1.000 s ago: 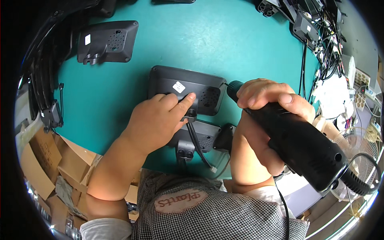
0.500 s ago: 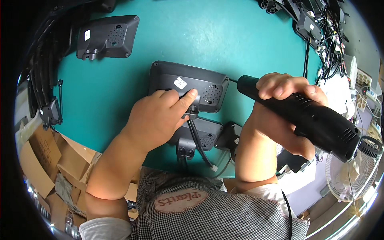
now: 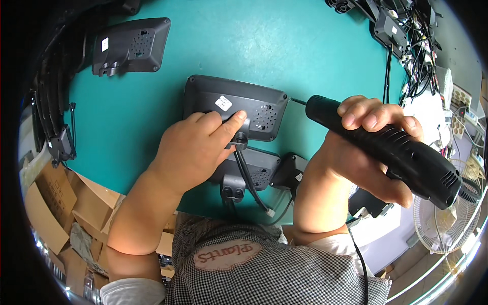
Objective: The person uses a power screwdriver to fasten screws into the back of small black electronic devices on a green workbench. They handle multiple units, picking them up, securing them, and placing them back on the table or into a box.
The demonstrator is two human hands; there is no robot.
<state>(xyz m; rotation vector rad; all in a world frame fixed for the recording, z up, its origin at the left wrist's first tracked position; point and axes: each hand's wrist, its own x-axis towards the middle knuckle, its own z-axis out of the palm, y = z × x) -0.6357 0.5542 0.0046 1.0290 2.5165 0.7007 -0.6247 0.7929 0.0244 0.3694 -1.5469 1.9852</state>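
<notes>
A black monitor housing (image 3: 244, 95) lies back side up on the green table, with a white label and a patch of small holes. My left hand (image 3: 185, 145) is closed over its lower left part, fingers curled and one fingertip pressed near the label. My right hand (image 3: 356, 162) is wrapped around a black electric screwdriver (image 3: 426, 172). Its thin bit (image 3: 298, 101) points at the housing's upper right corner, the tip just beside the corner screw hole. Black cables (image 3: 245, 175) run from the housing's mount toward me and end in a white plug (image 3: 270, 212).
A second black housing (image 3: 264, 170) lies partly under the first, beside a smaller black piece (image 3: 290, 173). Another housing (image 3: 152, 48) rests at the far left. Cables (image 3: 422, 71) pile up at the right. Cardboard boxes (image 3: 56, 203) stand lower left, a fan (image 3: 442, 229) lower right.
The screwdriver has shifted slightly right, so its bit tip has drawn back a little from the housing's corner. My left hand keeps its place on the housing.
</notes>
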